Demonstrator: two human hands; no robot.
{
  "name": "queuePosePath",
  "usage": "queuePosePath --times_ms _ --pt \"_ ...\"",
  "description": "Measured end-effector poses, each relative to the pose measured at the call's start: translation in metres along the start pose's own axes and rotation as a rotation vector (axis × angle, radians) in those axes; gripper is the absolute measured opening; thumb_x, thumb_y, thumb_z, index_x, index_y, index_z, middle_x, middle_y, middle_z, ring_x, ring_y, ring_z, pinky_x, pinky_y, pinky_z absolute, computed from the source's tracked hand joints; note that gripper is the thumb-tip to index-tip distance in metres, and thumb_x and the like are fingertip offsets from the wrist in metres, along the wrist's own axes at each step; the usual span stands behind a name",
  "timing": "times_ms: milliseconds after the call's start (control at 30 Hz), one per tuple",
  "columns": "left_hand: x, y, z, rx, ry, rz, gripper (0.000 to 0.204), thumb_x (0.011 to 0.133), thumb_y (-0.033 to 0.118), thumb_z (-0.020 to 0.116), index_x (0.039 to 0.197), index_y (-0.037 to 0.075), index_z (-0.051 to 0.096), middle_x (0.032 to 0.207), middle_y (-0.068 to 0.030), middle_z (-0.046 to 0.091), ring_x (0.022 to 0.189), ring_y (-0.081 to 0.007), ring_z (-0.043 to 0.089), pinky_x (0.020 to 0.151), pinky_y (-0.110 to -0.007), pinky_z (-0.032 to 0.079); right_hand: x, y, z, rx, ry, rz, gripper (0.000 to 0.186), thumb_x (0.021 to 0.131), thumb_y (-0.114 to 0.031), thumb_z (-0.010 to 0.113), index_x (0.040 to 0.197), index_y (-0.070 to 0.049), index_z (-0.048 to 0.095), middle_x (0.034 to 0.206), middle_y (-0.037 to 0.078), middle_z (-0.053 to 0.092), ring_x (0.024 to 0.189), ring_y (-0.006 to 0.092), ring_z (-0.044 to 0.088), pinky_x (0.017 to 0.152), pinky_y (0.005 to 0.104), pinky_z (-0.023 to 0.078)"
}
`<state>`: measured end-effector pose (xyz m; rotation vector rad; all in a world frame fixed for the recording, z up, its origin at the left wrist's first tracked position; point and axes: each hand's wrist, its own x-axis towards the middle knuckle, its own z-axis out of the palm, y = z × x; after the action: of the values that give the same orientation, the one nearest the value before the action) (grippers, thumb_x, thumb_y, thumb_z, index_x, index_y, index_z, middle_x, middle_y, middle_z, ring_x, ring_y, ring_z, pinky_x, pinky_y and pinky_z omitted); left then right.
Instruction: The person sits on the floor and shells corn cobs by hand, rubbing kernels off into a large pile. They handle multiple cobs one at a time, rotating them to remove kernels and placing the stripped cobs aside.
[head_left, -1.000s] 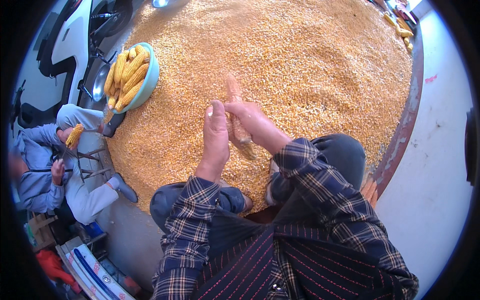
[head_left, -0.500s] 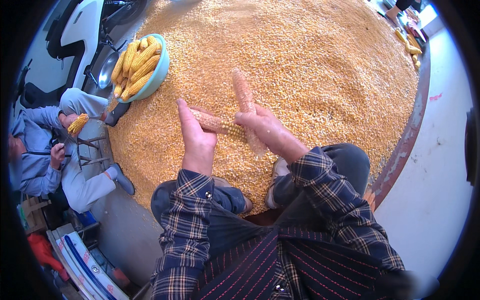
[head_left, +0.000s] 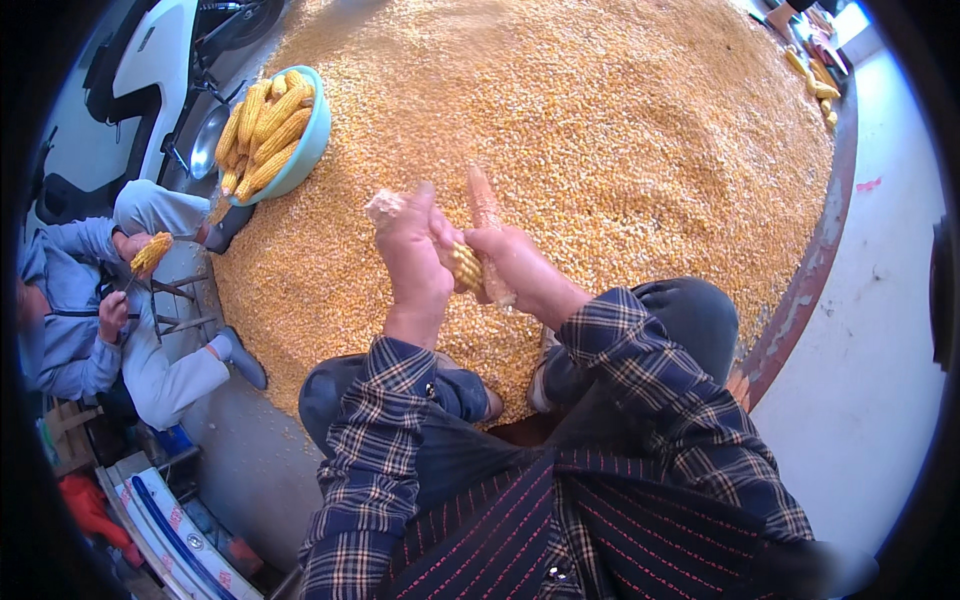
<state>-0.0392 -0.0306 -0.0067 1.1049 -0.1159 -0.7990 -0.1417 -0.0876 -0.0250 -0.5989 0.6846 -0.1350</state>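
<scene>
The ear [head_left: 466, 270] in front of you is partly stripped: yellow kernels sit at the end nearest your right hand, while its far left end is bare, pale and rough, and it lies between your hands just above the heap [head_left: 620, 180] of loose kernels. Your left grip [head_left: 418, 260] is closed around the ear's middle, so your own fingers hide much of it. Your right grip [head_left: 522, 265] is closed around a cob [head_left: 482, 195], pinkish and bare where it shows, which stands nearly upright across the ear's kernelled end; its middle is covered by your hand. Whether cob and ear are touching you cannot tell, as your right thumb covers the crossing. Your knees [head_left: 695, 310] are bent on either side below your hands. Beyond the left one sits a co-worker [head_left: 75, 300] in light blue, one hand round a yellow ear. Up and left, a teal basin [head_left: 318, 140] heaped with full ears stands at the heap's edge, with a shiny metal bowl [head_left: 207, 140] and a white vehicle [head_left: 155, 80] behind. More ears lie at upper right, near the white wall [head_left: 865, 290].
</scene>
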Motion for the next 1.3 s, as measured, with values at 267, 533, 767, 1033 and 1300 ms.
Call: queuePosePath --times_ms 267,533,767,1033,1300 --pt "0.021 0.019 -0.024 -0.310 0.166 -0.144 0.034 0.087 0.034 0.061 0.066 0.016 0.041 0.053 0.0010 0.042 0.049 -0.0124 0.044 0.055 -0.033 0.042 0.002 -0.004 -0.003 0.146 -0.028 -0.064 0.026 0.088 -0.020 0.055 0.105 -0.002 0.047 0.089 0.011 0.059 0.071 0.0192 0.059 0.060 0.0342 0.052" --pt "0.022 0.000 -0.026 -0.257 0.394 -0.127 0.032 0.088 0.040 0.060 0.074 0.016 0.044 0.055 0.0007 0.042 0.055 -0.0150 0.046 0.061 -0.035 0.044 0.011 0.026 0.012 -0.518 0.347 -0.617 0.030 0.084 -0.016 0.061 0.107 -0.002 0.048 0.080 0.003 0.055 0.070 0.0098 0.050 0.060 0.0275 0.044" --pt "0.010 -0.006 -0.010 -0.121 0.161 -0.005 0.028 0.088 0.035 0.061 0.081 0.014 0.045 0.059 0.0012 0.044 0.054 -0.0134 0.047 0.060 -0.030 0.044 0.026 0.004 -0.014 0.081 0.166 -0.045 0.023 0.087 -0.020 0.057 0.098 0.000 0.054 0.079 0.006 0.057 0.068 0.0149 0.055 0.057 0.0275 0.044" --pt "0.039 -0.007 -0.050 -0.376 0.394 -0.189 0.033 0.087 0.042 0.061 0.093 0.017 0.039 0.065 0.0020 0.044 0.058 -0.0121 0.046 0.064 -0.036 0.045 0.006 0.022 0.008 -0.675 0.210 -0.763 0.027 0.086 -0.019 0.059 0.105 -0.002 0.051 0.081 0.004 0.057 0.074 0.0150 0.054 0.066 0.0297 0.044" --pt "0.016 0.006 -0.020 -0.296 0.289 -0.093 0.029 0.086 0.035 0.063 0.086 0.015 0.043 0.064 -0.0006 0.047 0.062 -0.0135 0.049 0.066 -0.036 0.045 0.015 -0.013 0.000 0.024 0.276 -0.147 0.029 0.087 -0.024 0.057 0.103 -0.001 0.049 0.080 0.006 0.057 0.076 0.0163 0.056 0.056 0.0302 0.048"
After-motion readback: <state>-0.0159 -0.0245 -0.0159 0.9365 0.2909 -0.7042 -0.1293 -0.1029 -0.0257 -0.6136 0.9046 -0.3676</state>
